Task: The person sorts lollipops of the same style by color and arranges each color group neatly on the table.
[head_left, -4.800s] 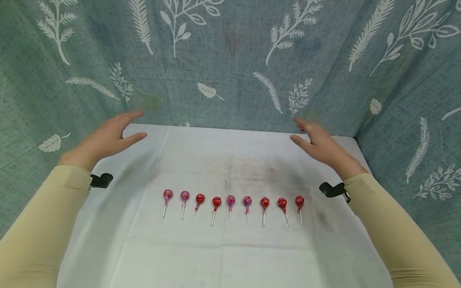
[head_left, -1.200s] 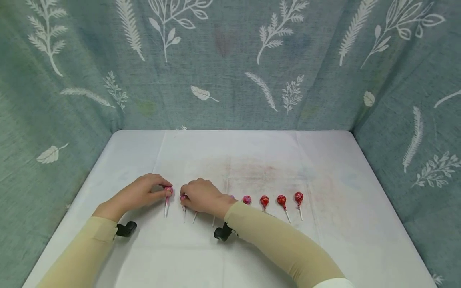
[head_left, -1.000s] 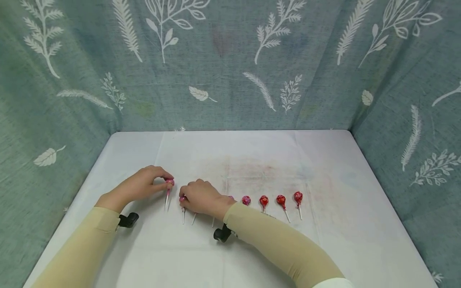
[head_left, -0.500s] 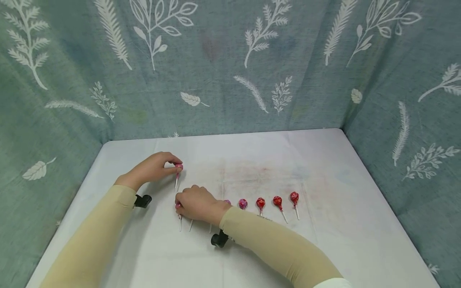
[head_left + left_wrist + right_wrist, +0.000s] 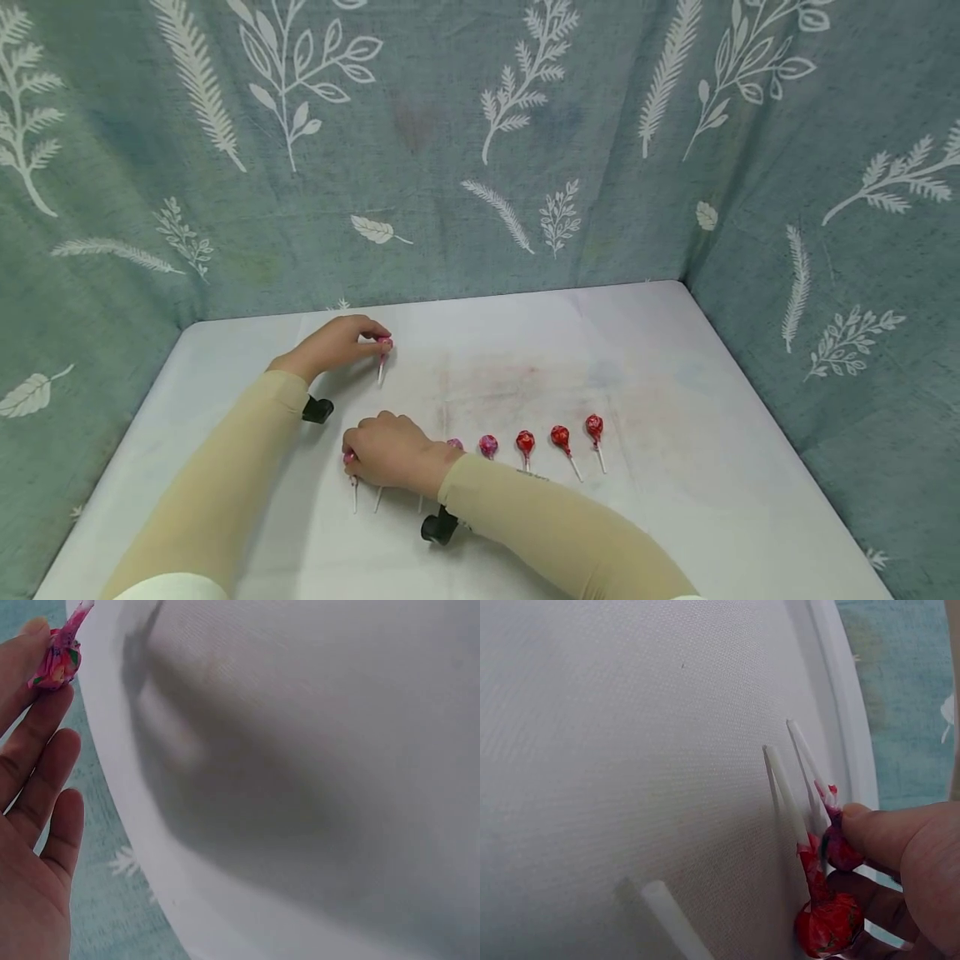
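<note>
My left hand (image 5: 337,343) is over the far left part of the table. It pinches a pink-wrapped lollipop (image 5: 385,343) by its head between thumb and fingers, the white stick pointing toward me. In the left wrist view the lollipop's wrapper (image 5: 58,667) is pink with green and yellow patches. Nearer to me, my right hand (image 5: 393,450) grips a purple-pink lollipop (image 5: 843,851) at the left end of the row. Right beside it lies a red lollipop (image 5: 829,926), close to the fingers. My right hand and forearm partly hide several lollipops.
To the right the row continues with a pink lollipop (image 5: 488,446) and red lollipops (image 5: 525,442), sticks toward me. A white cloth covers the table (image 5: 675,392). A green-blue leaf-patterned curtain (image 5: 420,167) stands behind and at both sides.
From being raised and empty, both hands came down to the row and took hold of lollipops. The left hand then carried the leftmost pink one away from me; the right hand stayed in place.
</note>
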Demonstrator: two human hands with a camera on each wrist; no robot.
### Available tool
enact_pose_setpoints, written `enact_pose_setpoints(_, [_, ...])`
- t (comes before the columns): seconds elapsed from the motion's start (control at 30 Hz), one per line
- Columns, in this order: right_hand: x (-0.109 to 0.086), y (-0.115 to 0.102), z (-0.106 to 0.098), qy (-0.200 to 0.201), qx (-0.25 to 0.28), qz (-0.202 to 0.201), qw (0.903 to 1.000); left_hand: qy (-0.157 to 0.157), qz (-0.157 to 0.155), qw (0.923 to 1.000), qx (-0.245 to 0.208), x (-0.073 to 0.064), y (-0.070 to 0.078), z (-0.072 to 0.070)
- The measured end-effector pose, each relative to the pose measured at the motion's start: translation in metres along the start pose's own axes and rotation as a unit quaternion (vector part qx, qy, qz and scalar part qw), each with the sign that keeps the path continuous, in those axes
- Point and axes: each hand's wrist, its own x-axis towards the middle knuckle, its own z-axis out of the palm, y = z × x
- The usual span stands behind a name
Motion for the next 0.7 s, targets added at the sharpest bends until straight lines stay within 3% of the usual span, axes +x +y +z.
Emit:
enact_pose_setpoints(0.4, [0.000,0.000,0.002,0.000,-0.002,0.007,1.0000,-0.016,-0.022,0.9996,0.004,0.030,-0.004,0.000])
enact_pose_setpoints(0.7, [-0.001,0.000,0.002,0.007,-0.014,0.005,0.9999,-0.015,-0.031,0.9994,0.008,0.036,-0.016,0.005])
